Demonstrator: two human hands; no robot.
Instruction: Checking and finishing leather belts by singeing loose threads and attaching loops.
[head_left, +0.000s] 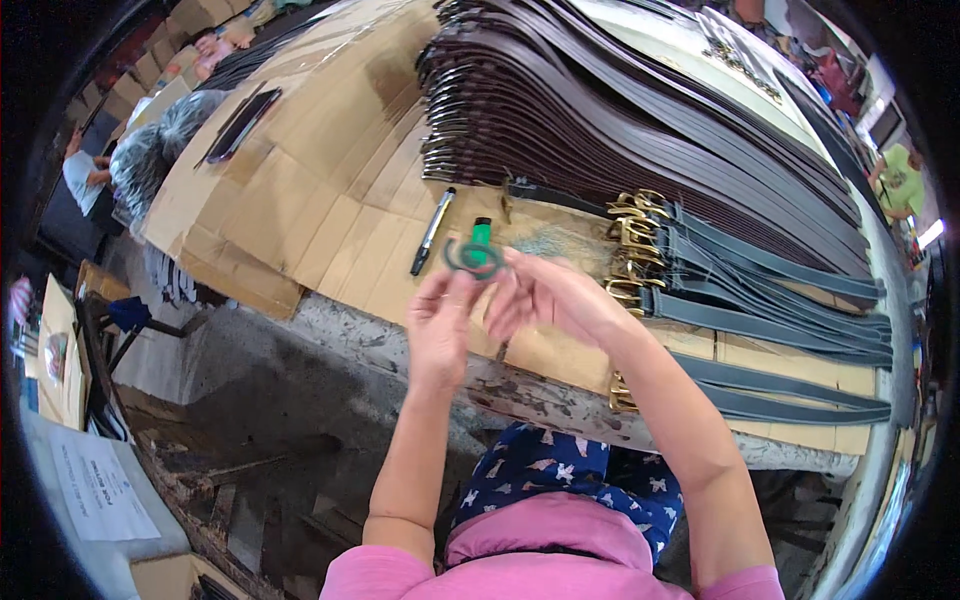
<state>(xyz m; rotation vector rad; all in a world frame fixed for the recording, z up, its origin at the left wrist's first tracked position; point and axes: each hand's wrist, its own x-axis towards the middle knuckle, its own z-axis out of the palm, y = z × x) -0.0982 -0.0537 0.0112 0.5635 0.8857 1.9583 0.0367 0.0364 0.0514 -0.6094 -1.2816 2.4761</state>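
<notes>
Over the near edge of the cardboard-covered table, my two hands meet at a small dark curled loop (464, 260), blurred, so its kind cannot be made out. My left hand (440, 325) pinches it from below. From the right, my right hand (555, 295) closes its fingertips at the loop's right side, its lower fingers curled and smeared by motion. Just beyond the loop lies a green lighter (481, 232) with a black top, partly covered by it. A marker pen (433, 232) rests left of the lighter. Grey belts (760, 320) with gold buckles (637, 240) lie right of my right hand.
A large stack of dark brown belts (640, 130) spreads across the table's far side. Loose threads (555, 243) lie beside the buckles. A phone-like dark object (243, 125) sits on cardboard (300, 200) at the left. Other people (85, 178) are at far left and right.
</notes>
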